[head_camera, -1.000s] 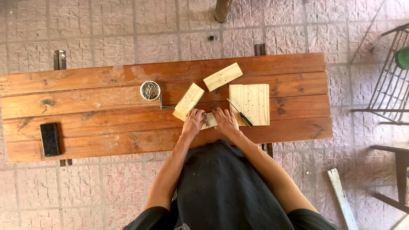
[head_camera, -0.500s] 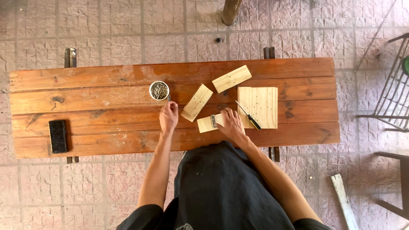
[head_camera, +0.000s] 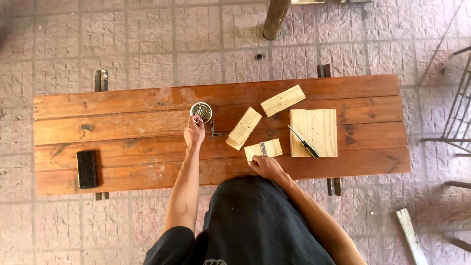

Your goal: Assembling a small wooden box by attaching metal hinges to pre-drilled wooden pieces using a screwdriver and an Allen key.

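Note:
My left hand [head_camera: 194, 131] reaches over the wooden bench [head_camera: 122, 142], fingertips at the rim of a small round tin [head_camera: 201, 111] full of screws. My right hand [head_camera: 265, 166] rests on the near edge of a small pale wood block [head_camera: 263, 149] that carries a metal hinge. Two more pale blocks lie beyond: one slanted [head_camera: 244, 128], one further back [head_camera: 282, 100]. A square pale board [head_camera: 314, 132] lies to the right with a screwdriver [head_camera: 303, 143] across its left edge. A bent metal key [head_camera: 216, 130] lies beside the tin.
A black rectangular object [head_camera: 87, 169] lies at the bench's left end. A wooden post [head_camera: 274, 18] stands behind the bench. A metal frame [head_camera: 456, 113] is at the right, and a pale plank [head_camera: 410, 234] lies on the paved floor.
My left hand left the small block and moved up and left to the tin of screws. My right hand stayed on the block.

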